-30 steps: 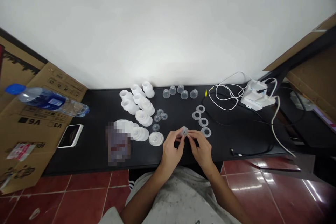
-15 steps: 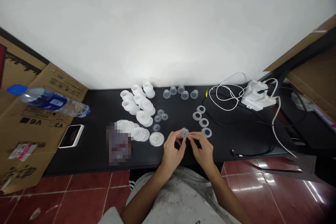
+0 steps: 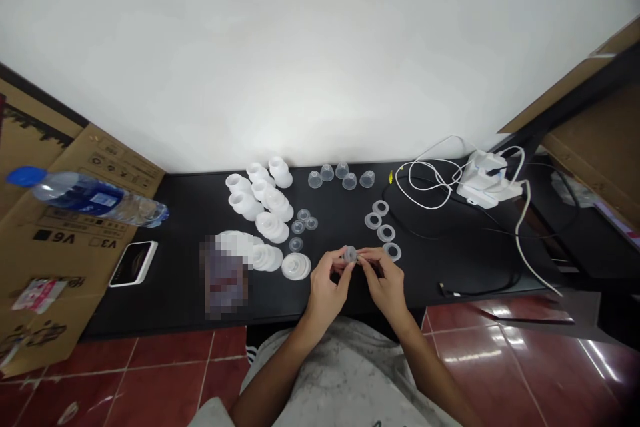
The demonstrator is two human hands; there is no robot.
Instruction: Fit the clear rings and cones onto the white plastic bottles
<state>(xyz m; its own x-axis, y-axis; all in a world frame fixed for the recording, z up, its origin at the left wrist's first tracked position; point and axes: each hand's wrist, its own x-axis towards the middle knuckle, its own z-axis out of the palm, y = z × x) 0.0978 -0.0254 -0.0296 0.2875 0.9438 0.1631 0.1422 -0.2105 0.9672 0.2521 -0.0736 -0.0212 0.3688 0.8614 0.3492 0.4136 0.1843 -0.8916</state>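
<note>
Near the front edge of the black table, my left hand [image 3: 327,285] and my right hand [image 3: 386,283] meet, fingers pinched on a small translucent bottle nipple [image 3: 350,253]. Its round rim shows between the fingertips; my fingers cover part of it. Just right of my right hand lie several translucent flat rings [image 3: 393,251] in a column. To the left, several more clear nipples [image 3: 296,244] sit on the table. A small stack of round white parts topped by a nipple-like piece [image 3: 296,267] stands beside my left hand.
White bottles [image 3: 243,203] stand at the back left, clear domed caps [image 3: 349,181] along the wall. A pixelated patch [image 3: 225,280] hides something at left. A phone [image 3: 134,263], water bottle [image 3: 97,197] and cardboard box [image 3: 80,253] are farther left; a white power strip with cables [image 3: 485,180] is right.
The nipple has turned between my fingers, and its round rim shows more now. Both hands keep nearly the same place. The whole view has shifted slightly.
</note>
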